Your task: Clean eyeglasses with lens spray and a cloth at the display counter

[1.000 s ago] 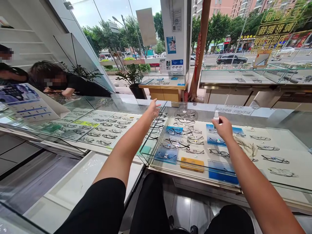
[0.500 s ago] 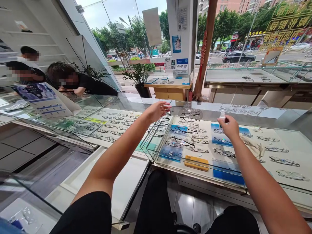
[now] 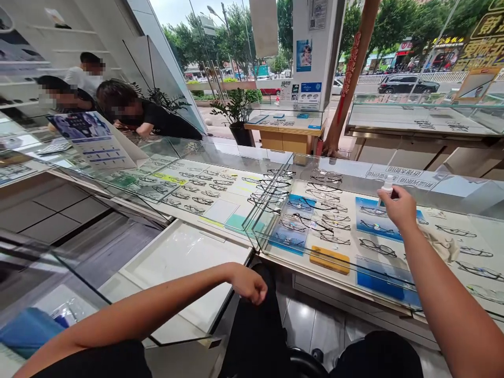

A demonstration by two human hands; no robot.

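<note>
My right hand (image 3: 402, 209) grips a small white spray bottle (image 3: 387, 188) upright, its base against or just above the glass display counter (image 3: 342, 165). Beneath that glass lie rows of eyeglasses (image 3: 378, 248), a beige cloth (image 3: 444, 247) and a yellow glasses case (image 3: 329, 260). My left hand (image 3: 249, 283) is low over my leg, by the corner of an open white drawer (image 3: 189, 252). Its fingers are curled in, and nothing shows in them.
Left of the drawer's far end, another glass case (image 3: 220, 210) holds several frames. A folded sign (image 3: 106, 142) stands on the counter. Several people (image 3: 129, 113) lean over the far left end. A blue pouch (image 3: 31, 328) lies at lower left.
My left hand has dropped from above the counter to my leg, its fingers going from spread to curled. My right hand still holds the spray bottle. The view has shifted.
</note>
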